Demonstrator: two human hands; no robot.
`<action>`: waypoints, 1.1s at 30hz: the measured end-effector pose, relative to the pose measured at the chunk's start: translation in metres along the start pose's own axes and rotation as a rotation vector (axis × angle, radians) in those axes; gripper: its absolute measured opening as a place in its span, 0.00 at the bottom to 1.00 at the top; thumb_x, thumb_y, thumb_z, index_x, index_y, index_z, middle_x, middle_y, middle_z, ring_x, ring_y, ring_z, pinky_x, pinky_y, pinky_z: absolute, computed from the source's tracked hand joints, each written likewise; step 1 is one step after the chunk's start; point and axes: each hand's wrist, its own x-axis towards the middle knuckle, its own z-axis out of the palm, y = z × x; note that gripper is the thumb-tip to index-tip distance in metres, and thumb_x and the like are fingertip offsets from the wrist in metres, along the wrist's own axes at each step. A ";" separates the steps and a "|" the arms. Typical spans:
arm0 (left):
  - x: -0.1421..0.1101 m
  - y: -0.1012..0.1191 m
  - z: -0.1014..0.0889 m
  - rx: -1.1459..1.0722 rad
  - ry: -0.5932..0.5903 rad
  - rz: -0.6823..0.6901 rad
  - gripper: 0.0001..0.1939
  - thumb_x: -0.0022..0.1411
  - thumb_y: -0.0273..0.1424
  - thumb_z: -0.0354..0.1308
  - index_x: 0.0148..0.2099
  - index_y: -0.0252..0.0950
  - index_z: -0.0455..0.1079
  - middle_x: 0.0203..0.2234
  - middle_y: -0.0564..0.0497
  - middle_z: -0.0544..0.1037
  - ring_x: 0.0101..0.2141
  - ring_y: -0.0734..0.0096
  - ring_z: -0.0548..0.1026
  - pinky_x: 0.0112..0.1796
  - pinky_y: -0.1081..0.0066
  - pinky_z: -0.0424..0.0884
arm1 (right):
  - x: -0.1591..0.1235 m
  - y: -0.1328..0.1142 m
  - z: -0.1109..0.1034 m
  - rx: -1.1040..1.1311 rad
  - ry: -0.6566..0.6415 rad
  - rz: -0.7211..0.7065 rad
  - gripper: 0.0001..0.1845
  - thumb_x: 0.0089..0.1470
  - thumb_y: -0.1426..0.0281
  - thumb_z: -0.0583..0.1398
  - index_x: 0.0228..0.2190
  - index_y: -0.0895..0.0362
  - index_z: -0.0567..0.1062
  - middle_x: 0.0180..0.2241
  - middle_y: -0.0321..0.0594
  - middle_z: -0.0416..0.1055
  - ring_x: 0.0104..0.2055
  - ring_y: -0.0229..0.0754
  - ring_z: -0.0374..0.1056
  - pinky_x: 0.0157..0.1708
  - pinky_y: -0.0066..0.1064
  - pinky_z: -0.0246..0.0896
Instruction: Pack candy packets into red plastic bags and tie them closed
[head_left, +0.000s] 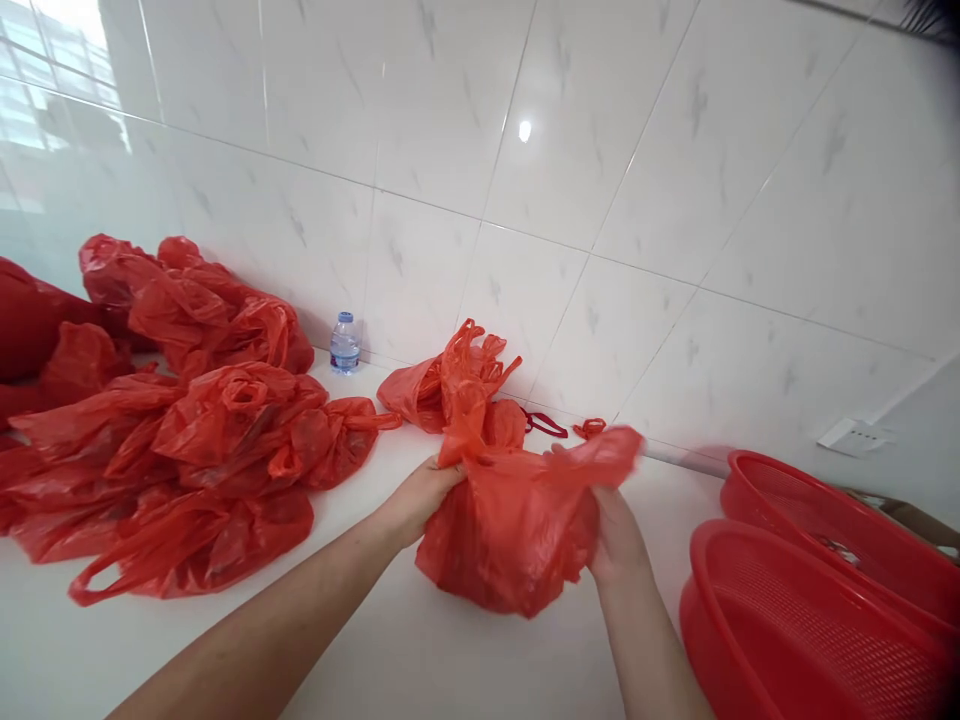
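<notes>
Between my two hands a red plastic bag is held up over the white table, its handles sticking up and out to the sides. My left hand grips the bag's upper left side, fingers partly hidden by the plastic. On the opposite side, my right hand is closed on the bag, with most of its fingers behind the red film. What the bag contains, if anything, cannot be made out. Just behind it, more red bags lie bunched against the wall.
A big heap of red plastic bags covers the table's left side. A small water bottle stands by the tiled wall. Two red plastic baskets sit at the right, below a wall socket. A dark red strap lies near the wall.
</notes>
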 end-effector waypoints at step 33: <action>-0.013 -0.052 0.008 0.380 0.217 0.117 0.20 0.53 0.29 0.56 0.50 0.39 0.64 0.38 0.47 0.73 0.34 0.68 0.71 0.34 0.70 0.68 | -0.008 0.070 0.019 -0.306 -0.060 0.207 0.14 0.40 0.64 0.66 0.30 0.57 0.73 0.25 0.36 0.72 0.26 0.40 0.66 0.27 0.30 0.60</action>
